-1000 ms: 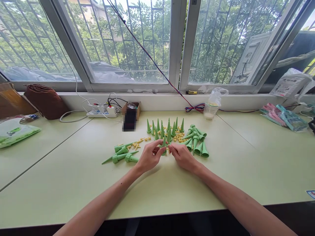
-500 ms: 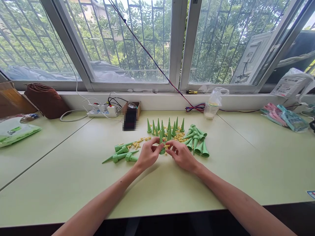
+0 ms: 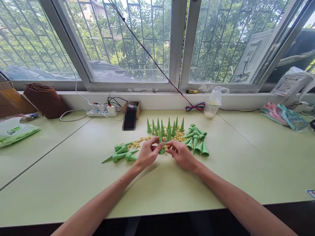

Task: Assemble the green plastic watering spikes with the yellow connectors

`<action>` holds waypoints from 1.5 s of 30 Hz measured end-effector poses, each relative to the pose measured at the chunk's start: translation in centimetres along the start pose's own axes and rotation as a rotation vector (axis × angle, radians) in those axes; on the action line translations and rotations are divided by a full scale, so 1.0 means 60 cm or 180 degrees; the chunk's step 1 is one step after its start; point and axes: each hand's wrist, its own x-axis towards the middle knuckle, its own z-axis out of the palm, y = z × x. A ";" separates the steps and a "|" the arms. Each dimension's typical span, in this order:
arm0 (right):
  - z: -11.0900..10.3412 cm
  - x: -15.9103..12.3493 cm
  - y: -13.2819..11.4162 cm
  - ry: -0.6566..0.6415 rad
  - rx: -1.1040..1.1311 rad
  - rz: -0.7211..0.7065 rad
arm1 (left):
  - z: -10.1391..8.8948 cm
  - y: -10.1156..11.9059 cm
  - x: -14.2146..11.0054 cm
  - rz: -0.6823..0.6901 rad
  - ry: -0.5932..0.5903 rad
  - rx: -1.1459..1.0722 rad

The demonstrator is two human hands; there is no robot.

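Observation:
My left hand (image 3: 149, 152) is closed around a green plastic watering spike (image 3: 160, 138), which stands upright with its tip pointing up. From the right, my right hand (image 3: 181, 154) pinches a small yellow plastic piece (image 3: 167, 146) against the lower side of that spike; whether it is seated in the spike I cannot tell. Behind both hands several more green spikes (image 3: 149, 126) stand upright among scattered yellow pieces (image 3: 179, 135). Green cones (image 3: 196, 139) lie in a heap to the right. Other green spikes with ribbed collars (image 3: 120, 155) lie on their sides left of my left hand.
On the pale green table (image 3: 81, 183), a small cardboard box (image 3: 138, 109) with a dark blurred object stands behind the spikes. A power strip (image 3: 102, 113) with cables is at the back left. A plastic cup in a bag (image 3: 211, 109) stands back right; wrapped packets (image 3: 285, 115) lie far right.
Almost nothing differs. Both hands keep their hold, and the spike in my left hand has shifted or tilted very slightly to the left.

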 end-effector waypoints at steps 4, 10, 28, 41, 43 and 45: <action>0.000 0.000 0.000 -0.0016 -0.0005 -0.0007 | 0.000 0.000 -0.001 0.0018 -0.0003 -0.0002; 0.000 -0.001 0.001 -0.0025 -0.0042 0.0014 | -0.001 -0.002 -0.001 0.0068 -0.0011 0.0037; -0.001 -0.001 0.001 -0.0052 -0.0127 0.0036 | 0.000 0.001 -0.002 0.0320 -0.0014 0.0223; -0.002 -0.001 -0.001 -0.0046 -0.0115 0.0044 | 0.000 0.004 -0.003 0.0310 -0.0014 0.0164; -0.002 -0.001 0.000 -0.0046 -0.0113 0.0038 | 0.000 0.003 -0.003 0.0307 -0.0021 0.0153; -0.002 -0.001 0.000 -0.0047 -0.0108 0.0039 | 0.000 0.003 -0.003 0.0307 -0.0027 0.0160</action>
